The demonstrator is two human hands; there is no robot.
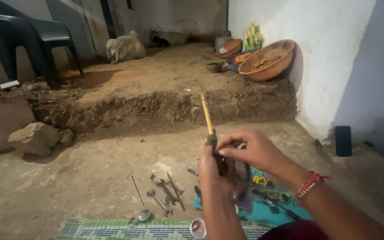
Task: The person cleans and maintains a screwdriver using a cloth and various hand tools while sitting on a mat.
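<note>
head view: hands (234, 162) gripping screwdriver (208, 122)

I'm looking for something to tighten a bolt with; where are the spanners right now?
The spanners lie on the bare floor, just left of the person's left hand, between the teal cloth and a thin metal rod.

Around my spot on the dirt floor

Spanners (165, 192) lie ahead of me; a dark plastic chair (32, 35) stands far left; woven baskets (267, 60) lean on the white wall (334, 58); a rock (34, 138) sits left.
</note>
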